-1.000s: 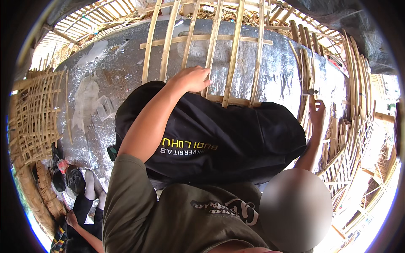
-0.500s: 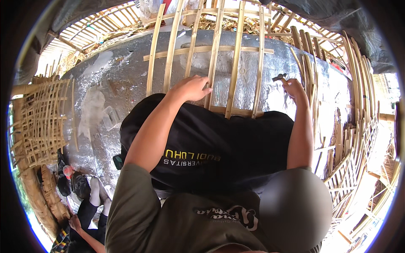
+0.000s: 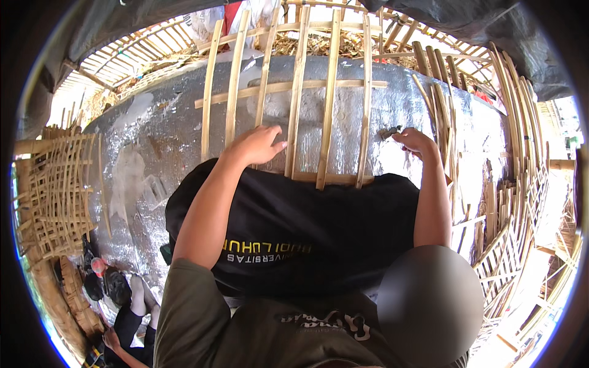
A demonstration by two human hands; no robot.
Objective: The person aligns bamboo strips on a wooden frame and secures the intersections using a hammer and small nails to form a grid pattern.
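Note:
A bamboo lattice of several upright slats over crosswise strips lies in front of me, its near end against the dark cloth over my lap. My left hand hovers at the lattice's left-middle slats. Its thumb and fingers are apart, with nothing seen between them. To the right of the lattice, my right hand is closed around a small hammer, whose dark head points left toward the rightmost slat. Most of the hammer's handle is hidden by my fingers.
Silvery sheeting covers the ground. Loose bamboo strips lie at the right, and a woven bamboo panel is at the left. Another person's legs show at lower left. Dark tarpaulin hangs overhead.
The view has shifted, so the lattice sits lower and further left. My left hand has come slightly away from the slat by its thumb. The hammer has moved nearer the rightmost slat.

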